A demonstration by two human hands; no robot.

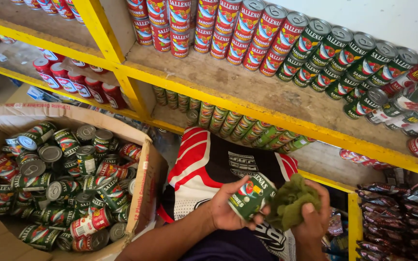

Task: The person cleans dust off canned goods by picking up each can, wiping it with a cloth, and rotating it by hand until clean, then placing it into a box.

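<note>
My left hand [228,210] grips a green-labelled tin can [251,195] held sideways over my lap. My right hand [315,217] presses a crumpled olive-green cloth [291,200] against the can's end. Both hands meet just above my red, white and black shirt [204,164].
An open cardboard box [143,188] at my left holds several loose red and green cans [68,183]. Yellow-edged wooden shelves [247,108] ahead carry rows of red cans [218,29] and green cans [335,58]. Dark sachets [402,217] lie at lower right.
</note>
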